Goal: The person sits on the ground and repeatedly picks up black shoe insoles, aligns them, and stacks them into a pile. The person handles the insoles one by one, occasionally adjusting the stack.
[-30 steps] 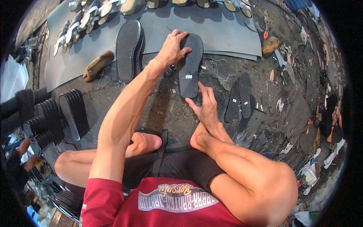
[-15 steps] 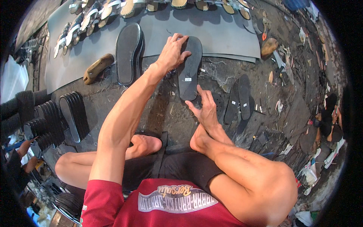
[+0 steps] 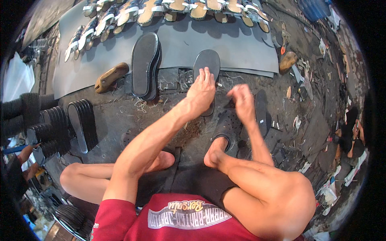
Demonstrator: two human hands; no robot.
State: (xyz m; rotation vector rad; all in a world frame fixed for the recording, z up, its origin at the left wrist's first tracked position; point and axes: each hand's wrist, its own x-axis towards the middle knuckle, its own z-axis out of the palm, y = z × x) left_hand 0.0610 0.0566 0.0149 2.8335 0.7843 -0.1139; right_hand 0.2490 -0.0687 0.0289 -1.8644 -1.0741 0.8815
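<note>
My left hand (image 3: 201,92) lies over the middle of a dark shoe sole (image 3: 207,62), its fingers stretched out flat on the surface. The sole's rounded wide end shows beyond my fingertips, resting partly on a grey sheet; my hand hides much of the rest. To the right, apart from that sole, my right hand (image 3: 244,102) is raised with its fingers curled in. Slight blur hides what they hold, if anything. Beside and below it, another dark sole (image 3: 263,112) with a small white label lies on the ground.
Stacked black-rimmed soles (image 3: 144,66) stand left of my left hand, beside a wooden shoe last (image 3: 112,77). Rows of sandals (image 3: 146,12) line the grey sheet (image 3: 177,44). More soles (image 3: 82,124) are lined up at left. A dark clog (image 3: 228,125) is on my right foot.
My left hand has moved from the sole's far end down onto its middle. My right hand has left the sole's near end, shifting right and curling its fingers. The view has shifted slightly.
</note>
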